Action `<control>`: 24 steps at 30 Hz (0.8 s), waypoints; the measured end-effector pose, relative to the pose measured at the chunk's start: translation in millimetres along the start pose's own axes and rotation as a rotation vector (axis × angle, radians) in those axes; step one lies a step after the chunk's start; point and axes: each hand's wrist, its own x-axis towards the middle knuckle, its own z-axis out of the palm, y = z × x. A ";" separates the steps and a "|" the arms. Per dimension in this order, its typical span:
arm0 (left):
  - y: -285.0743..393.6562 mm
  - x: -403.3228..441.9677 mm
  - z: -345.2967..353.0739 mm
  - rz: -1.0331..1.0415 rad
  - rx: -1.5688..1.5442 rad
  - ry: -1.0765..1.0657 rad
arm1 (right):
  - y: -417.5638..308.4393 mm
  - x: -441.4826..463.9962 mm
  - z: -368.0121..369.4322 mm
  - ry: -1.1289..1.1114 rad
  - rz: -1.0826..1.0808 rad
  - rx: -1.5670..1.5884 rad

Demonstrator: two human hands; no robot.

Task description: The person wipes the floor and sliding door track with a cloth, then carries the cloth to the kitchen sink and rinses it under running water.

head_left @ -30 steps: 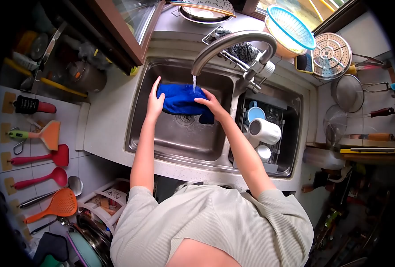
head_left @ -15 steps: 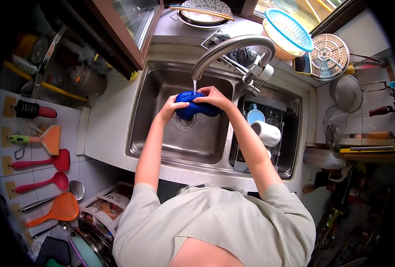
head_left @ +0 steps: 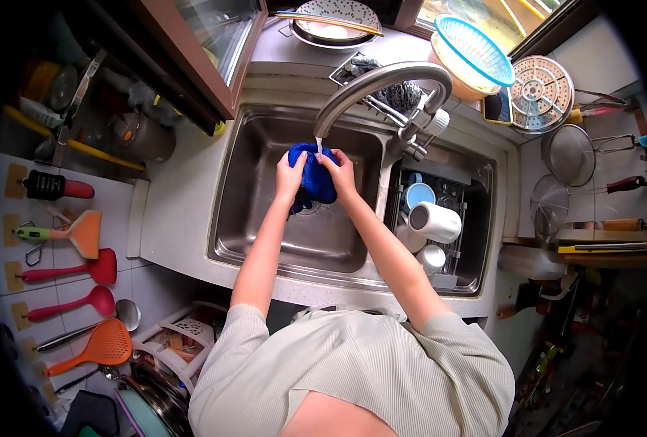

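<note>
A wet-looking blue cloth (head_left: 318, 182) hangs between my two hands over the left sink basin (head_left: 265, 226). My left hand (head_left: 289, 177) grips its left edge, thumb on top. On the other edge, my right hand (head_left: 339, 173) holds the cloth with thumb and fingers pinched. A thin stream of water falls from the curved metal faucet (head_left: 382, 74) onto the top of the cloth. Behind the cloth, the drain is mostly hidden.
In the right basin, a rack holds a white mug (head_left: 436, 222) and a light blue cup (head_left: 418, 194). A blue strainer basket (head_left: 473, 49) and a patterned bowl (head_left: 336, 16) stand behind the sink. Utensils, including an orange skimmer (head_left: 107, 342), hang on both side walls.
My right hand has moved left, closer to my left hand. The cloth has turned from lying sideways to hanging more upright, and its lower part now drapes toward me.
</note>
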 end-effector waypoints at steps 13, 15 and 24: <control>11.2 -34.2 18.8 -0.360 -0.245 -0.257 | 20.8 27.6 -5.9 0.112 0.282 -0.115; -7.7 -30.5 12.0 -0.284 -0.208 -0.205 | 5.7 30.4 -19.6 -0.008 0.604 0.319; -0.2 -45.2 13.1 0.018 -0.399 -0.376 | -34.2 19.1 -11.2 -0.152 0.566 0.268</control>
